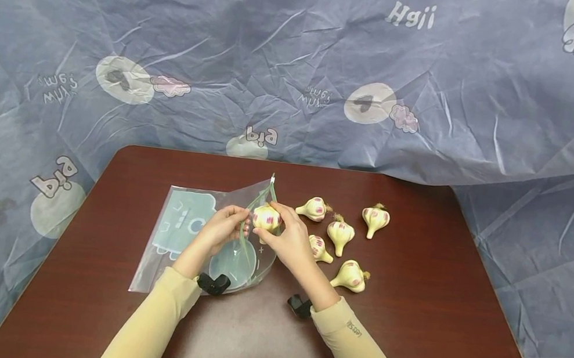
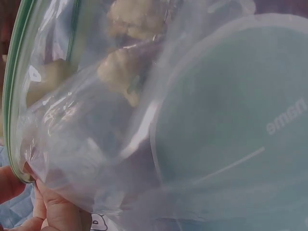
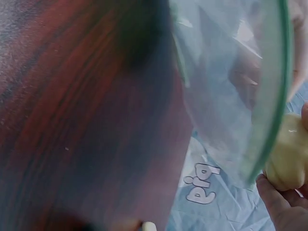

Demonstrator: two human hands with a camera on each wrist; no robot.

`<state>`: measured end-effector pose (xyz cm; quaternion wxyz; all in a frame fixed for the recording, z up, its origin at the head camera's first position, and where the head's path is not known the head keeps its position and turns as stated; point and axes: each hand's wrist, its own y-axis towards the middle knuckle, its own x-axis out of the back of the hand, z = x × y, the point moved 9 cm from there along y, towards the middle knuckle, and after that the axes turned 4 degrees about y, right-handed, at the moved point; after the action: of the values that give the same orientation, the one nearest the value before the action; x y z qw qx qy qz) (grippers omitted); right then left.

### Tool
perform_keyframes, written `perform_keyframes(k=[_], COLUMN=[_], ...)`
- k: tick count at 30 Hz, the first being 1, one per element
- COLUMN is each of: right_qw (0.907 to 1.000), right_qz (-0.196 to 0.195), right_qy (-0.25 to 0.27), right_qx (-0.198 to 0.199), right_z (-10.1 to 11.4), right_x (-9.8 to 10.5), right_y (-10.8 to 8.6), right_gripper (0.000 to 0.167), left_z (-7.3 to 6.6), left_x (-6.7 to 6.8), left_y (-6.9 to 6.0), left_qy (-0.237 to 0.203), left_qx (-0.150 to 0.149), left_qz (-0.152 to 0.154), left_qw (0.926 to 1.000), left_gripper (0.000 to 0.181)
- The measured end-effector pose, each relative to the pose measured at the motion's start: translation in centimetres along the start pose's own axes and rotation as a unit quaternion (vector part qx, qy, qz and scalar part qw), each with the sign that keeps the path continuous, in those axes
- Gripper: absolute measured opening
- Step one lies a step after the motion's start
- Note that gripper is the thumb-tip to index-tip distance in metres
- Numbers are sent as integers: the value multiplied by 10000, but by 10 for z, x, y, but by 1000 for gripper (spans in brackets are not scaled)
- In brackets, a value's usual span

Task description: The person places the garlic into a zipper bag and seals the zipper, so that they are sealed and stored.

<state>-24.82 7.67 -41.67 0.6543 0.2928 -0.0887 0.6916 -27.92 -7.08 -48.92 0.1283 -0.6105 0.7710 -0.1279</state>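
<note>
A clear zip bag (image 1: 148,272) with green print and a green zip edge lies on the table, its mouth raised and spread. My left hand (image 1: 223,229) pinches the bag's edge; in the left wrist view its fingers (image 2: 62,211) hold the rim. Between thumb and fingers, my right hand (image 1: 288,238) grips a garlic bulb (image 1: 266,218) at the bag's mouth. In the right wrist view that bulb (image 3: 287,161) is beside the green zip edge (image 3: 278,120). Whether it is past the edge, I cannot tell.
Several garlic bulbs lie right of the bag, among them one near my right forearm (image 1: 352,276), one in the middle (image 1: 341,233) and one farthest right (image 1: 375,219). A patterned cloth (image 1: 298,75) hangs behind the dark red table (image 1: 407,332).
</note>
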Motion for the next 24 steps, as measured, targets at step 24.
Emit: perform_keyframes(k=[24], right_qw=[9894], right_qz=[402], right_qy=[-609], right_qx=[-1252], right_z=[-60], right_x=[-47], right_y=[-3], right_gripper=[64], left_z=[-9], left_x=[14], left_y=[-8], left_qy=[46], left_qx=[-146], left_qz=[-180], left_qw=[9997], left_gripper=[24])
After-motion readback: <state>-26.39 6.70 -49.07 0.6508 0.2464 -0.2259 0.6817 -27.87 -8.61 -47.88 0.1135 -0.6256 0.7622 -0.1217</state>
